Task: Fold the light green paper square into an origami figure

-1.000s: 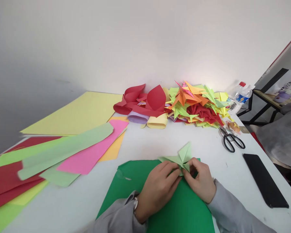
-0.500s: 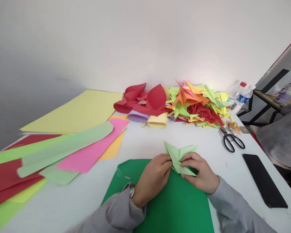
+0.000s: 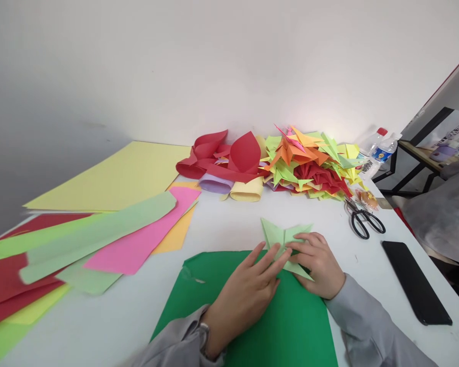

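Note:
A pale green origami paper point(image 3: 274, 233), folded into pointed flaps, lies at the far edge of a dark green sheet point(image 3: 290, 326). My right hand point(image 3: 317, 262) grips its right side, thumb below and fingers on top. From the left, my left hand point(image 3: 248, 290) reaches over the near part with its fingers stretched and spread, the fingertips resting on the folds. Those fingers hide the paper's left and middle portion.
Coloured sheets and strips point(image 3: 133, 244) cover the table's left side. Along the wall are rolled red paper point(image 3: 245, 153) and a heap of folded paper shapes point(image 3: 309, 163). To the right are scissors point(image 3: 361, 219), a black phone point(image 3: 416, 283) and plastic bottles point(image 3: 382, 153).
My left hand has let go of the paper's left edge; its fingers have straightened and spread over the folds. My right hand still holds the right side, its fingers shifted slightly upward.

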Available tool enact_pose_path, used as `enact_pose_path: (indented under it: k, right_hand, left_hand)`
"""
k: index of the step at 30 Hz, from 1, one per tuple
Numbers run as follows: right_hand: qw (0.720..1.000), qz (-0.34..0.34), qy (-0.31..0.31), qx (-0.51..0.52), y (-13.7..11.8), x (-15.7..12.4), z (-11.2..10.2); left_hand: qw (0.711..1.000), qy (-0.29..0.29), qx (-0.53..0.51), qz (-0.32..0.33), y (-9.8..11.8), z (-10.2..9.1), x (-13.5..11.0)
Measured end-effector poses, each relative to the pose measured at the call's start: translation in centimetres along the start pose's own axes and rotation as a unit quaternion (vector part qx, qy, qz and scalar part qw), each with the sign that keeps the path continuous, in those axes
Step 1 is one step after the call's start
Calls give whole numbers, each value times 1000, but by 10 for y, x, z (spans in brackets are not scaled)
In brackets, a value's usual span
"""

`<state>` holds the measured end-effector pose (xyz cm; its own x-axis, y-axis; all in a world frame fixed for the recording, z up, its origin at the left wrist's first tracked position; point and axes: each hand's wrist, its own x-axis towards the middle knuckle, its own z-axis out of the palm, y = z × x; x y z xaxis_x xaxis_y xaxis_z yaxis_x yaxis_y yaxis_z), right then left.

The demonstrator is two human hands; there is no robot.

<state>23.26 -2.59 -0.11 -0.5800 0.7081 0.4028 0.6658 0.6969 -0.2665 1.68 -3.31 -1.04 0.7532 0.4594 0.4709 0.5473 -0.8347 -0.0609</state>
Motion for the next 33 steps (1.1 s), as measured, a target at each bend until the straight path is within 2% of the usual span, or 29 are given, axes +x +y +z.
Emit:
enact_pose_path:
  k: [5, 9, 16, 21, 27, 33]
  right_hand:
    - [997, 8, -39, -64, -1, 1, -7]
    - [994, 23, -76, -71, 2, 0, -9]
    - [996, 69, -58, -21, 6, -2, 0]
    - [993, 93, -74, -7, 7, -1, 0]
    - [993, 85, -81, -13, 7, -3, 1]
    - [991, 69, -107, -42, 8, -4, 1]
  left_hand:
    - [999, -51, -6, -17, 3, 10, -6]
    - [998, -60, -17, -32, 7, 11, -6]
    - [994, -60, -57, -70, 10, 11, -8]
    - [992, -69, -53, -87, 14, 9, -8]
    - [991, -57, -41, -113, 16, 8, -7]
    - [987, -84, -47, -130, 10, 8, -5]
